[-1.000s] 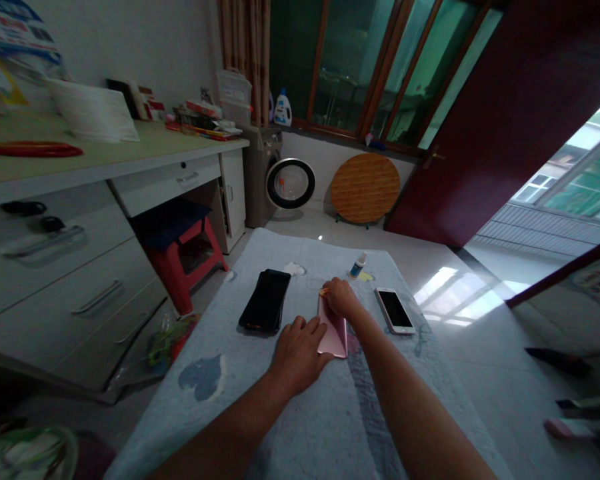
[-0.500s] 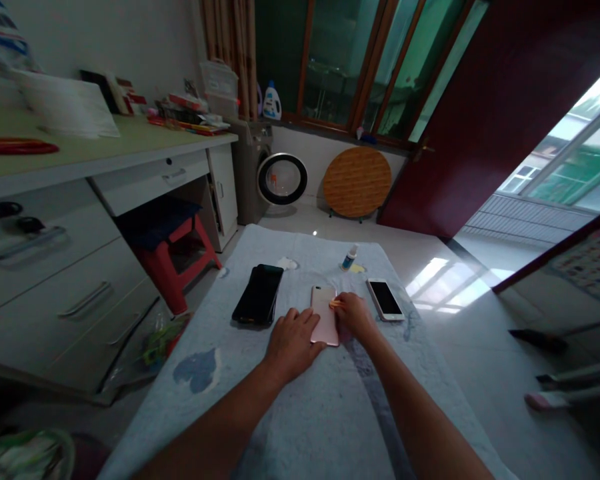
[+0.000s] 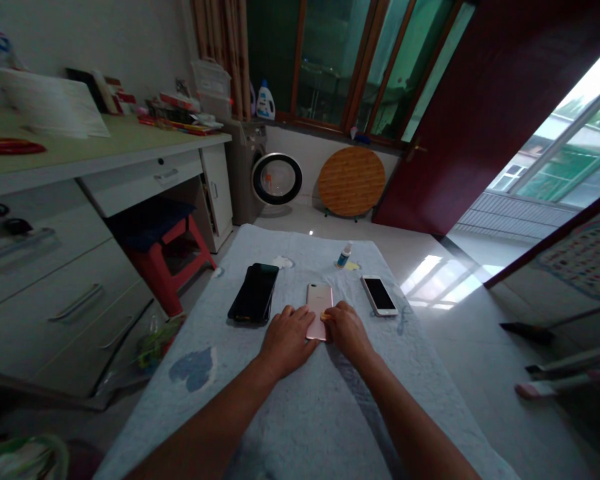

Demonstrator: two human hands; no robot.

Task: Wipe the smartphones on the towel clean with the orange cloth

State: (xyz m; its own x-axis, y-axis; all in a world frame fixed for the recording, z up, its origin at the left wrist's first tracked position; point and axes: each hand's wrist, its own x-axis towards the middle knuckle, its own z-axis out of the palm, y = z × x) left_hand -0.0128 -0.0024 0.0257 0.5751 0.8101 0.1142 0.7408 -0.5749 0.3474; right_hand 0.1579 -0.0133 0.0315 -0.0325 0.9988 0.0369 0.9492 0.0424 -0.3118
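A rose-gold smartphone [image 3: 319, 298] lies back up on the cloth-covered table. My left hand [image 3: 286, 339] steadies it, fingers over its left edge and thumb along its lower edge. Pinched in my right hand [image 3: 349, 331] is a small orange piece [image 3: 325, 317], pressed on the right part of the phone's back; its exact kind is too small to tell. Left of my hands are stacked black phones [image 3: 254, 293]. On the right a white phone [image 3: 379, 295] rests screen up, and a small spray bottle [image 3: 344, 256] stands behind.
A pale blue patterned cloth [image 3: 195, 420] covers the table. To the left are a desk with drawers [image 3: 75, 280] and a red stool [image 3: 175, 267]. Beyond the table are a washing machine with its round door [image 3: 278, 180] open and a round wooden board [image 3: 352, 181].
My right hand has slid the orange piece down and slightly left across the phone's back. My left hand keeps its hold on the phone. The whole view has shifted slightly.
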